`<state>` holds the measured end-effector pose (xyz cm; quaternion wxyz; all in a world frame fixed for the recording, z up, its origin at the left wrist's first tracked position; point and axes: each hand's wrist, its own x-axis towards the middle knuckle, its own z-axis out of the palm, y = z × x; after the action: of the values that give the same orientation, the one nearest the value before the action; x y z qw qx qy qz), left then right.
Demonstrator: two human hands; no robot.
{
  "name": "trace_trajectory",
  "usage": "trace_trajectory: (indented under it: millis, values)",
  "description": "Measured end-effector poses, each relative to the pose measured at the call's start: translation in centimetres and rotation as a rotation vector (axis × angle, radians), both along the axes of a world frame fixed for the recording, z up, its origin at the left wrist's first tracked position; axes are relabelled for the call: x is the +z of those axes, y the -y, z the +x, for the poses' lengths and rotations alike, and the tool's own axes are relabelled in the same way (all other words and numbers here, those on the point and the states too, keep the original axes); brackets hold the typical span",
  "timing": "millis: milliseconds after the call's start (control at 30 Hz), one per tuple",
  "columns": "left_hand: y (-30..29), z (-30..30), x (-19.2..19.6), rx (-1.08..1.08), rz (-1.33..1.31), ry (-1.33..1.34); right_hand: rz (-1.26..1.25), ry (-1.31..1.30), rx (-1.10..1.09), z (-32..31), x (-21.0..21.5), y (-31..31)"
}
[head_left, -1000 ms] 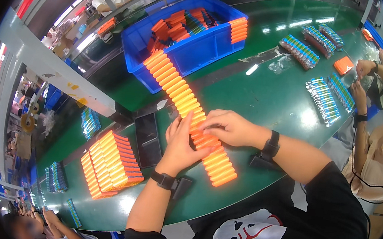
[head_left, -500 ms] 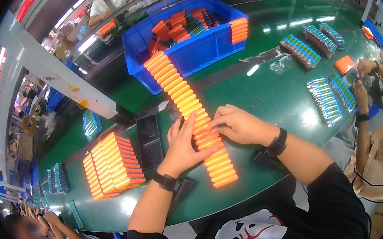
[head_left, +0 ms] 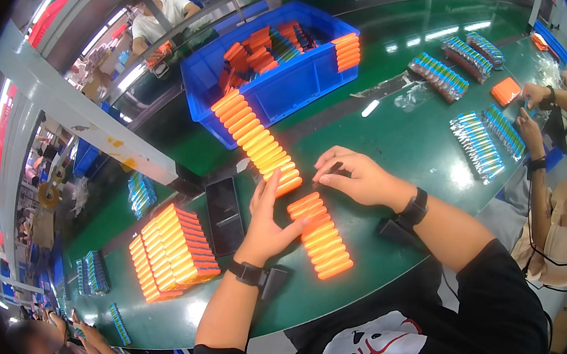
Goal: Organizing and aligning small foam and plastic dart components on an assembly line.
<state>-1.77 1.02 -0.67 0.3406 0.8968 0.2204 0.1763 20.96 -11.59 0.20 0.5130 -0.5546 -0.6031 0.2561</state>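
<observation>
A long strip of orange finger-shaped tubes set side by side lies on the green table in two parts. The upper part (head_left: 250, 134) runs from the blue bin toward me; the shorter lower part (head_left: 322, 240) lies nearer me, with a narrow gap between them. My left hand (head_left: 267, 217) has its fingers stretched apart, index by the end of the upper part and thumb touching the lower one. Just right of the gap, my right hand (head_left: 359, 178) is closed in a pinch on a small dark piece (head_left: 335, 171), whose kind I cannot make out.
A blue bin (head_left: 293, 85) with orange and dark bundles stands behind. At left are stacked orange bundles (head_left: 172, 252) and a black phone-like slab (head_left: 225, 216). Several blue-green bundles (head_left: 477, 147) lie at right, near another person's hands (head_left: 533, 113). A grey post (head_left: 90, 112) crosses the left.
The single strip has come apart into two, with a gap where my right hand was. My right hand has lifted slightly off the strip, the dark piece now showing in its fingers.
</observation>
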Motion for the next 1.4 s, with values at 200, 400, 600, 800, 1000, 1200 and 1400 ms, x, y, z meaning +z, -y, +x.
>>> trace_trajectory:
  millis: [200, 400, 600, 800, 1000, 1200, 1400]
  values:
    - [2.0, -0.5, 1.0, -0.369, -0.177, 0.209, -0.183, -0.406, 0.313, -0.4, 1.1, 0.9]
    - [0.9, 0.0, -0.4, -0.228, -0.325, 0.348, -0.712, -0.303, 0.732, -0.1, 3.0, 1.9]
    - [0.0, 0.5, -0.3, -0.045, -0.027, 0.139, -0.841, -0.201, 0.895, -1.2, 2.5, 2.3]
    - [0.5, 0.2, 0.2, 0.036, 0.037, -0.039, -0.889, -0.170, 0.906, -1.3, 2.5, 2.1]
    - [1.0, -0.1, 0.7, 0.009, 0.058, -0.083, -0.858, -0.254, 1.000, -1.4, 0.6, 2.2]
    - [0.9, -0.1, 0.9, -0.016, 0.078, -0.171, -0.925, -0.221, 0.982, -1.9, 1.6, 2.0]
    - [0.7, 0.2, 1.1, -0.013, 0.079, -0.205, -0.997, -0.168, 1.016, -1.6, 1.5, 2.1]
